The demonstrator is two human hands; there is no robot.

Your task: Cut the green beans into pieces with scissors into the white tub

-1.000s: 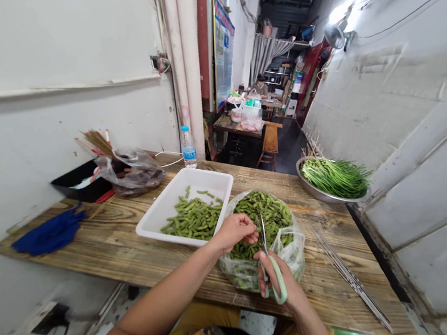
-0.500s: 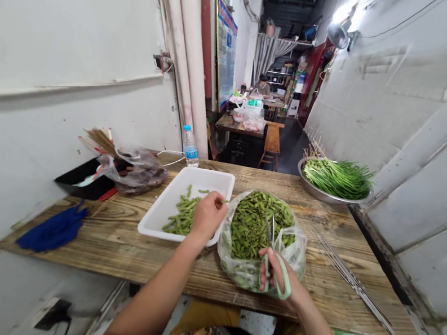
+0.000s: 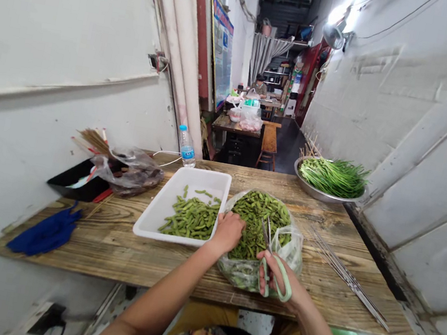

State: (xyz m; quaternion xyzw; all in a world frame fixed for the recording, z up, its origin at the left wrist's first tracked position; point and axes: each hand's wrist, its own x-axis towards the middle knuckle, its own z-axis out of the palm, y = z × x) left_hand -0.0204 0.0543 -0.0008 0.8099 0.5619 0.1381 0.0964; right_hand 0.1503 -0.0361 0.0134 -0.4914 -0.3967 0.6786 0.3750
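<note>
My left hand (image 3: 230, 231) rests at the left side of a clear plastic bag (image 3: 246, 274) full of green edamame pods (image 3: 258, 205). Its fingertips go down among the pods, so their grip is hidden. In my right hand (image 3: 275, 270) are scissors (image 3: 283, 285) with pale green loop handles. The blades are slightly apart and point up and away over the pods. A white plastic tray (image 3: 160, 202) stands left of the bag, with a layer of loose pods (image 3: 192, 216) on its bottom.
A steel bowl (image 3: 325, 196) of long green stalks stands at the back right. Thin metal skewers (image 3: 347, 274) lie on the right. On the left are a blue cloth (image 3: 44, 230), a black box (image 3: 73, 179) and a plastic bag (image 3: 137, 173). A water bottle (image 3: 187, 147) stands behind the tray.
My left hand has moved from the tray's right edge, where it pinched a pod, right and down to the pods in the bag. My right hand and the scissors stay nearly still.
</note>
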